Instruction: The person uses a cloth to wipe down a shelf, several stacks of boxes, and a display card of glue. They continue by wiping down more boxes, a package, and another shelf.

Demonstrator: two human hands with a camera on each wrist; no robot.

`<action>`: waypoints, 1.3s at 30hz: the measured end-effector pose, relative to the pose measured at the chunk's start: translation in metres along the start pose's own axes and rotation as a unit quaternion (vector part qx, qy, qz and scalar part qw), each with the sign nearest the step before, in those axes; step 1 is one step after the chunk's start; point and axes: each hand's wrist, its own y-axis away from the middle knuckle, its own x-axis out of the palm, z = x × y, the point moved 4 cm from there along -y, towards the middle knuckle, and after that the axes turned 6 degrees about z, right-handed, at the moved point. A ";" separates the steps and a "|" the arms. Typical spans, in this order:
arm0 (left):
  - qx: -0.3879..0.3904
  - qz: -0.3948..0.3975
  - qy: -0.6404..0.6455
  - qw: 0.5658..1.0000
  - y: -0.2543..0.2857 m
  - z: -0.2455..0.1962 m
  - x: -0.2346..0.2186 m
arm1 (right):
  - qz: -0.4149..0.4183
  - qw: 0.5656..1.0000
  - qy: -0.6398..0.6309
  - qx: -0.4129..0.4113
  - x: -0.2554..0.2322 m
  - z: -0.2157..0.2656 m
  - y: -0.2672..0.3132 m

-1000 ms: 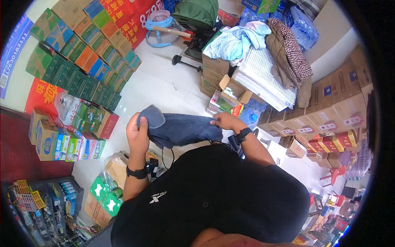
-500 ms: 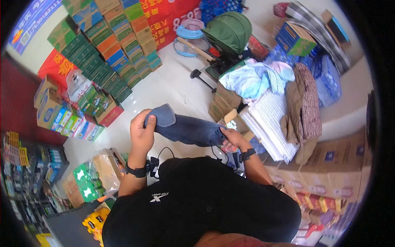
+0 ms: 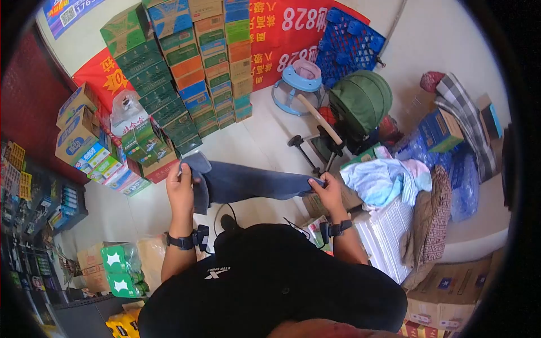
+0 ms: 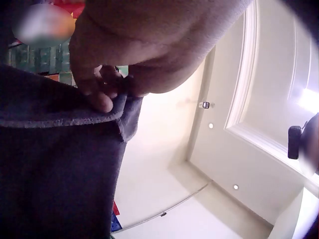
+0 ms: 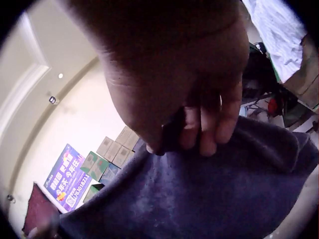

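Observation:
A dark blue-grey towel (image 3: 253,183) is stretched sideways in front of the body, with a folded-over flap at its left end. My left hand (image 3: 181,194) pinches that end near the corner, thumb on top. In the left wrist view, fingertips (image 4: 102,102) press into the towel beside its stitched edge (image 4: 60,122). The other end is pinched by my right hand (image 3: 328,194). From the right wrist, the towel's plush surface (image 5: 199,189) hangs below the curled fingers (image 5: 207,142). The towel sags slightly between both hands.
Stacked cartons (image 3: 163,73) stand at the back left, with more boxes (image 3: 84,135) nearer. Behind the towel are a green-hooded stroller (image 3: 363,104) and a blue baby walker (image 3: 296,87). Folded clothes (image 3: 383,180) lie on a white stack (image 3: 386,231) to the right.
The head view has swung, so the room's things sit farther right and lower. Both hands keep their hold on the towel, now stretched more level, its left flap shifted.

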 end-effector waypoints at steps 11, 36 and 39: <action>0.144 -0.109 -0.156 0.971 -0.175 -0.004 -0.110 | 0.044 0.994 -0.017 -0.097 0.146 0.145 -0.174; 0.379 -0.415 -0.201 0.802 -0.519 -0.111 -0.156 | 0.049 0.818 -0.012 -0.573 0.350 0.379 -0.598; 0.481 -0.396 -0.202 0.756 -0.554 -0.152 -0.182 | 0.059 0.787 -0.012 -0.614 0.366 0.415 -0.611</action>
